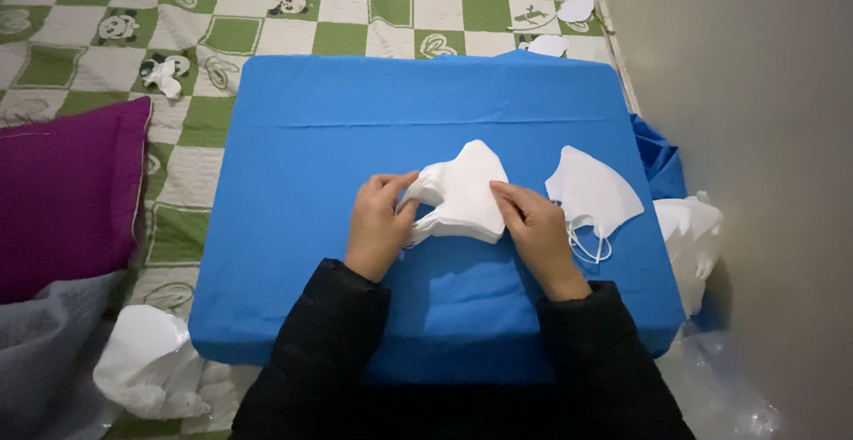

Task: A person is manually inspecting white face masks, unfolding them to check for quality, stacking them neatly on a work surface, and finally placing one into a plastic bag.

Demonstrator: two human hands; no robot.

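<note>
A stack of folded white face masks (464, 193) lies in the middle of a blue cloth-covered board (355, 138). My left hand (378, 225) grips the stack's left end, thumb and fingers pinched on its edge. My right hand (533, 227) presses on the stack's right side, fingers laid over it. Another white mask (593, 193) with thin ear loops lies flat just right of my right hand. Both my arms wear black sleeves.
A purple pillow (67, 191) sits at the left on a green-and-white checked sheet (293, 13). White masks are piled at the front left (147, 364) and by the right wall (691, 227). Clear plastic (729, 396) lies at the lower right.
</note>
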